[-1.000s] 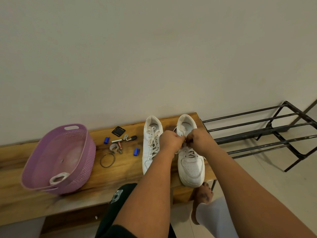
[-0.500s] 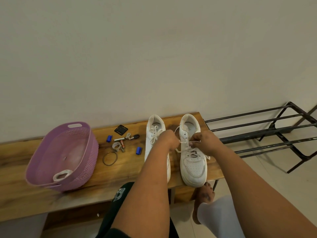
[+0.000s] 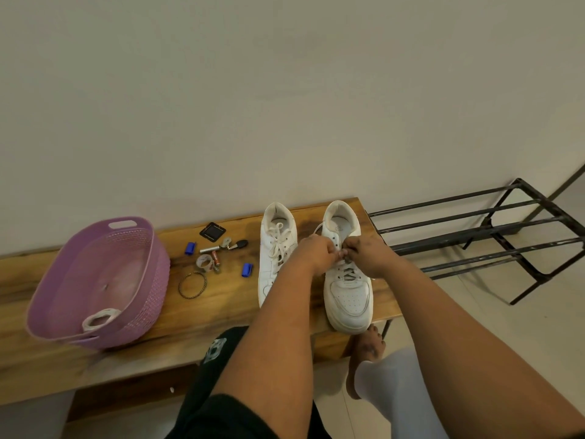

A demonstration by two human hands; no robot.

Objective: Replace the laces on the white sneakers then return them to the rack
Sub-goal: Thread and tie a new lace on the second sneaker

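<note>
Your left hand [image 3: 315, 253] and right hand [image 3: 368, 253] meet over the right sneaker [image 3: 346, 289] on the wooden bench [image 3: 221, 305], fingers pinching its lace [image 3: 318, 228]. The left sneaker [image 3: 274, 248] stands just beside it. The tongue logo is unreadable. The rack [image 3: 493, 236] stands right of the bench.

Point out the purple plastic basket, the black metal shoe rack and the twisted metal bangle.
purple plastic basket [image 3: 148, 248]: head view, right rim.
black metal shoe rack [image 3: 487, 231]: head view, middle rail.
twisted metal bangle [image 3: 205, 284]: head view, right edge.
</note>
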